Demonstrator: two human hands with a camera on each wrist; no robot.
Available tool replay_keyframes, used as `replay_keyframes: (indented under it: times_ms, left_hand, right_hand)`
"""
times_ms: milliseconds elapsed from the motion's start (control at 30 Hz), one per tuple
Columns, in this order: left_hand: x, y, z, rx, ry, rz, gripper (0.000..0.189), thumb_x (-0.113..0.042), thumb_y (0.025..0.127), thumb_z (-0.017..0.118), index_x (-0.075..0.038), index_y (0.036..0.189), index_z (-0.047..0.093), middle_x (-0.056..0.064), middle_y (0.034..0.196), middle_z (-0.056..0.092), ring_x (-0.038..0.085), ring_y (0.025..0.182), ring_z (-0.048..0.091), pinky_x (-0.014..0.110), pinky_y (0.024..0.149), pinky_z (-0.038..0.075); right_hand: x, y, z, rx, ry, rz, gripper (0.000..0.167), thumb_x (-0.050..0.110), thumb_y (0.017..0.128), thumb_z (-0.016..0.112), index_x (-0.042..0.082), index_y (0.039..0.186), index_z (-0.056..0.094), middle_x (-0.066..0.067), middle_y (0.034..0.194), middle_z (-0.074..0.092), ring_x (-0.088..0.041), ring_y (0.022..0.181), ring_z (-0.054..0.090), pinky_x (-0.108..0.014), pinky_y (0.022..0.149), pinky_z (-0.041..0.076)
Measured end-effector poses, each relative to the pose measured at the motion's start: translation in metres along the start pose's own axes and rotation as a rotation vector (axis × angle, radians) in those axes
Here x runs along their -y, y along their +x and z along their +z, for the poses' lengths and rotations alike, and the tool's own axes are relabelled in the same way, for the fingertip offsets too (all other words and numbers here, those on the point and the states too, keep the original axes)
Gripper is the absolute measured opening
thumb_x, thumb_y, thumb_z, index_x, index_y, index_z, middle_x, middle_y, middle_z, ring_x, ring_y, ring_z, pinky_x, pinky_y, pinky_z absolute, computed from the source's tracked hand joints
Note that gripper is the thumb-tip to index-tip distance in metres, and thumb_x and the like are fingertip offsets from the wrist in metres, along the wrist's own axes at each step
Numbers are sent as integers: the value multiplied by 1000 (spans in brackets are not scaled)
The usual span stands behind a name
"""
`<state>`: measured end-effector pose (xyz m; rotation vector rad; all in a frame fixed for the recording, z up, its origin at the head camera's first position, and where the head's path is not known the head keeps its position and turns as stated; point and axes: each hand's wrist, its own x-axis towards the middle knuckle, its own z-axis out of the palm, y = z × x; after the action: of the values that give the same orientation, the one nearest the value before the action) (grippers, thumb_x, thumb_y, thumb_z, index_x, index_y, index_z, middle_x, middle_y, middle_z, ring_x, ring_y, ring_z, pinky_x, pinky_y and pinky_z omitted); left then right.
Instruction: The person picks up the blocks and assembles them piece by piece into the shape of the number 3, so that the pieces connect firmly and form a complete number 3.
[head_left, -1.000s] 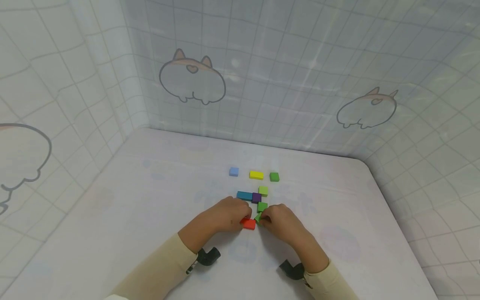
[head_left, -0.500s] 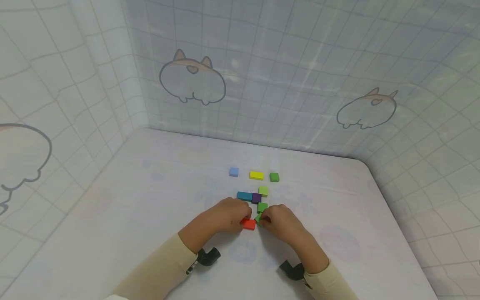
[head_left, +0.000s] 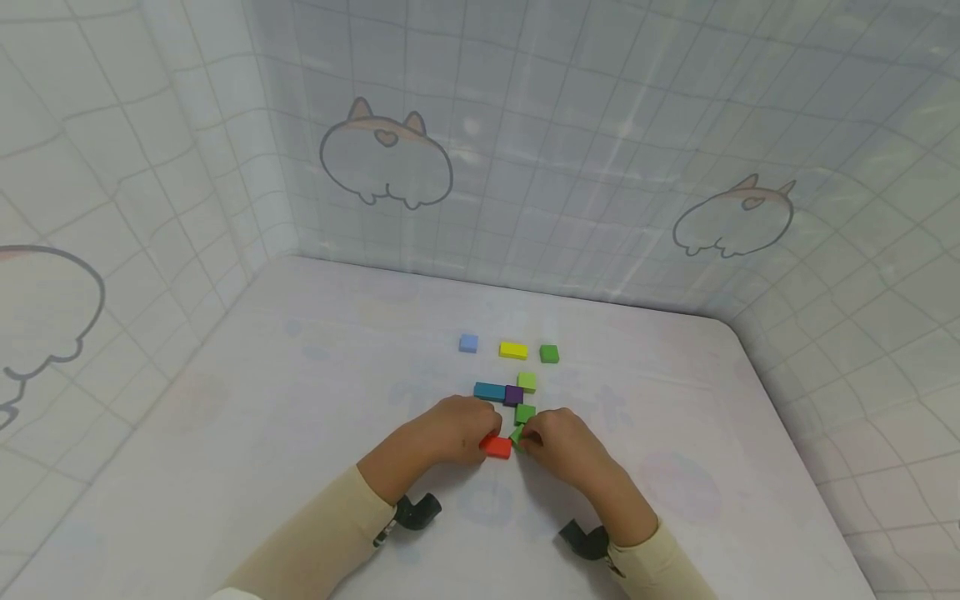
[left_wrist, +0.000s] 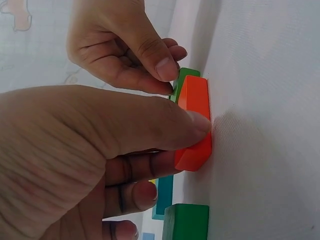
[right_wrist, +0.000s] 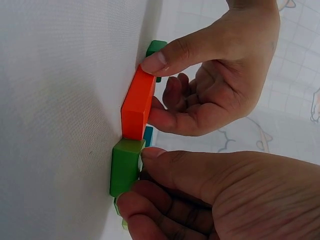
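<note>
My left hand [head_left: 459, 429] pinches a red rectangular block [left_wrist: 196, 95] between thumb and forefinger, low on the white table. Facing it, my right hand [head_left: 564, 446] has thumb and fingers on a green block [right_wrist: 126, 165]. In the right wrist view the red block's end appears to touch the green one. A second green block [head_left: 525, 414] lies just beyond my right fingertips. Behind that are a purple block [head_left: 513, 396], a teal rectangular block [head_left: 490, 392] and a lime block [head_left: 527, 382]. A dark green block [left_wrist: 186, 222], hidden in the head view, sits near my left fingers.
Farther back, a light blue block [head_left: 468, 343], a yellow rectangular block [head_left: 513, 351] and another green block [head_left: 549, 354] lie in a spaced row. The white table [head_left: 345, 333] meets a grid-patterned curtain [head_left: 555, 167] at the back and sides.
</note>
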<state>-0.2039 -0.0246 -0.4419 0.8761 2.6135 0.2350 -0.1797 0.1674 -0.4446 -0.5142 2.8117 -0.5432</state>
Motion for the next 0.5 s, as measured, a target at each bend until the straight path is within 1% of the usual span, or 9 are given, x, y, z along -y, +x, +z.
replay_keyframes:
  times_ms: [167,500]
  left_hand:
    - [1,-1,-1,-6,1,13,14,-20,83,79,-20,92,69,-8,74,57,12,71,53,25,67,46]
    - [3,-2,1,-8,-15,17,14,-22,84,79,-19,91,68,-8,73,56,11,71,53,25,67,45]
  right_hand:
    - [1,0,-1,5,6,8,10,17,84,80,13,94,79,7,80,70,-8,70,58,-25,72,57]
    - [1,0,2,-9,4,-3,10,17,84,80,12,94,79,7,81,71,-7,71,58,-25,72,57]
